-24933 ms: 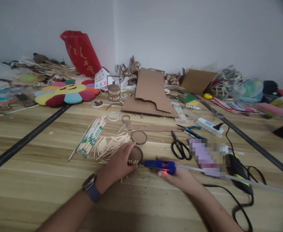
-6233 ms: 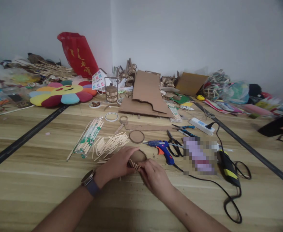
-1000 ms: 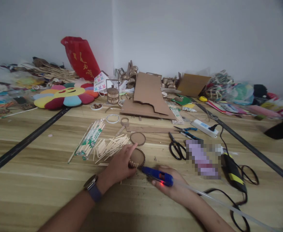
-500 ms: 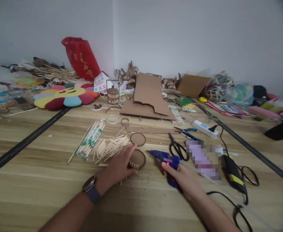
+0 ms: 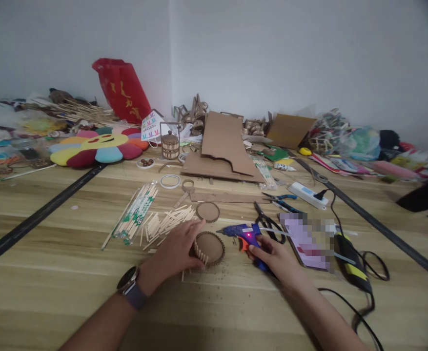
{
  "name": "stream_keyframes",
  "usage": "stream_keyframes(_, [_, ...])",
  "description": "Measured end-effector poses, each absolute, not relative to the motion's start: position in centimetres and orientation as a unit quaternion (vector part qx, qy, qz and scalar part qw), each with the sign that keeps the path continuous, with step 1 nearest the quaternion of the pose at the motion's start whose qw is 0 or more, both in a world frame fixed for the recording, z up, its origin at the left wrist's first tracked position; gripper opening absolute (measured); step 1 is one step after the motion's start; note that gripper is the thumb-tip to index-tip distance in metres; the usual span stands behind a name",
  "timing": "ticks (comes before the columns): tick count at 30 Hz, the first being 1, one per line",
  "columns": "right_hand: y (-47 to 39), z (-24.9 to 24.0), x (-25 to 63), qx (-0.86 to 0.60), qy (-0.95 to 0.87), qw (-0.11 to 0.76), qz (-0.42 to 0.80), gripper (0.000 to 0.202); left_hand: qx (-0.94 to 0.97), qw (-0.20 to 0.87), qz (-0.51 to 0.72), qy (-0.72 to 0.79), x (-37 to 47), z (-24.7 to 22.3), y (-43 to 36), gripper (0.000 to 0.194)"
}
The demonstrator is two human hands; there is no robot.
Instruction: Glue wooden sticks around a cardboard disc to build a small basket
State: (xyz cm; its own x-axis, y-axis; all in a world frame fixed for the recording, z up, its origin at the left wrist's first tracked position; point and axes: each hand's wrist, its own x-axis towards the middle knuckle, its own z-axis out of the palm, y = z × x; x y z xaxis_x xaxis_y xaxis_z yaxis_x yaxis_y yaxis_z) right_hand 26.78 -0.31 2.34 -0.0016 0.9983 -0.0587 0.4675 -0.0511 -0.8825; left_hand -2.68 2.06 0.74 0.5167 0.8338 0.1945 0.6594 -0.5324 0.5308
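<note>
A round cardboard base (image 5: pixel 211 247) lies on the wooden table, with a ridged rim and a few short stick pieces standing along its left edge. My left hand (image 5: pixel 179 246), with a watch on the wrist, curves around that left side, thumb at the front and fingers behind. In my right hand (image 5: pixel 272 256) is a blue hot glue gun (image 5: pixel 241 233) with an orange trigger and a lit red light. Its nozzle points left, close to the base's rim. Behind the base lies a second cardboard disc (image 5: pixel 208 211). Loose cut sticks (image 5: pixel 172 222) are heaped beyond my left hand.
Packaged sticks (image 5: pixel 136 212) lie left. Black scissors (image 5: pixel 268 222), a phone (image 5: pixel 303 239), pliers (image 5: pixel 281 197), a power strip (image 5: pixel 308 195) and a black-and-yellow tool (image 5: pixel 353 265) with its cord lie right. Cardboard sheets (image 5: pixel 223 141) and a small lidded stick basket (image 5: pixel 170 145) stand behind.
The glue gun has rolled in my right hand, so its orange trigger now shows, and its nozzle has moved slightly left. The base has shifted a little right beside my left hand.
</note>
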Motion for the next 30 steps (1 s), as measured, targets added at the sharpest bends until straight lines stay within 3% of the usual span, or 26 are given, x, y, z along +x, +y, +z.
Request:
stream_keyframes(3, [-0.2,2.5,27.0,-0.643,-0.617,0.301,0.34,0.035,0.855,0.195,0.202,0.437,-2.8,0.5,2.2,0.106])
stream_keyframes(6, [-0.3,2.8,26.9,-0.679,-0.656,0.242,0.223,0.032,0.859,0.199,0.2,0.428,-2.8,0.5,2.3,0.103])
stream_keyframes(12, [-0.7,4.0,26.1,-0.708,-0.696,0.071,0.091,0.034,0.854,0.23,0.205,0.419,-2.7,1.2,2.4,0.087])
stream_keyframes(17, [0.6,6.0,25.1,-0.626,-0.775,0.071,-0.046,0.027,0.849,0.243,0.206,0.421,-2.6,1.4,2.3,0.08])
stream_keyframes(20, [2.4,7.6,23.1,-0.506,-0.856,0.101,-0.009,0.02,0.848,0.241,0.21,0.422,-2.5,1.5,2.1,0.072])
stream_keyframes(25, [7.1,8.3,18.1,-0.342,-0.937,0.061,0.041,0.018,0.856,0.234,0.213,0.409,-2.5,1.9,1.8,0.062])
stream_keyframes(30, [10.6,6.4,14.2,-0.297,-0.953,0.024,0.058,0.017,0.874,0.235,0.178,0.386,-2.3,1.9,1.6,0.072])
